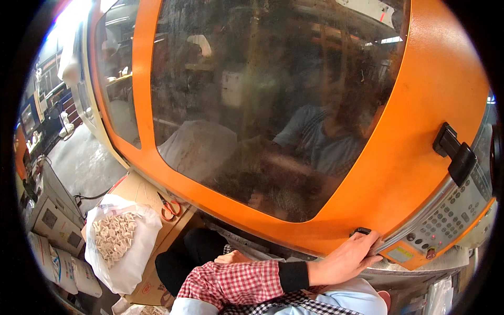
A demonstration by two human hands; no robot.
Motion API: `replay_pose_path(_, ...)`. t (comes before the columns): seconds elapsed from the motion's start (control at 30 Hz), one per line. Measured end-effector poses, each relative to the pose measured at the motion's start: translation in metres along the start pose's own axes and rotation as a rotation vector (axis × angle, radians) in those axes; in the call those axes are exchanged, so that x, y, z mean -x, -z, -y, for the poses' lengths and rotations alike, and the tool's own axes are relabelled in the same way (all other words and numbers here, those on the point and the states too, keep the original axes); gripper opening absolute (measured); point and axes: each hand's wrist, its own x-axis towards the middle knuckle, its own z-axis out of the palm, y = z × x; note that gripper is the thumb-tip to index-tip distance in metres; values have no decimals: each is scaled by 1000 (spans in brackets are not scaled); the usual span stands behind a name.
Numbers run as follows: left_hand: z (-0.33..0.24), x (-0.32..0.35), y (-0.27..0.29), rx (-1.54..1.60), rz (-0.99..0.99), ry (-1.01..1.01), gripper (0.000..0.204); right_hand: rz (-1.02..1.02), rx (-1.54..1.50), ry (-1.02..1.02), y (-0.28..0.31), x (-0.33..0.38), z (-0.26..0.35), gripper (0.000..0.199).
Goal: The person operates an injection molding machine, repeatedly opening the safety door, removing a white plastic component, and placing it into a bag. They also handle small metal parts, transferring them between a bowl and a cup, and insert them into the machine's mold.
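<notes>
Low on orange door (446, 63): L hand (344, 260) prob. touching blk handle (361, 231).

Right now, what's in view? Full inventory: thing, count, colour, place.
Machine front: one, orange, centre
Windows: two, dark, in machine front
Handle: one, black and silver, right
Control panel: one, grey and orange, right
Scissors: one pair, red-handled, on cardboard
Cardboard: count unclear, brown, lower left
Bags: at least two, white, lower left
Small parts: many, beige, in bag
Left background: too small to itemise
Left hand: one, bare, at handle's lower end
Right hand: one, bare, partly behind left forearm
</notes>
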Motion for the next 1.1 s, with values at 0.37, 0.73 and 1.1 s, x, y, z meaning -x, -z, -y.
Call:
replay_pose_path(0.37,-10,12,48,-204,-5,56,31,-106,185,-96,16,41,18,33)
replay_pose_path(0.73,-37,90,135,-241,-560,370,22,62,14,-73,68,51,50,30)
replay_pose_path(1.1,-20,123,204,-706,-1130,333,21,-801,883,-775,158,79,-44,24)
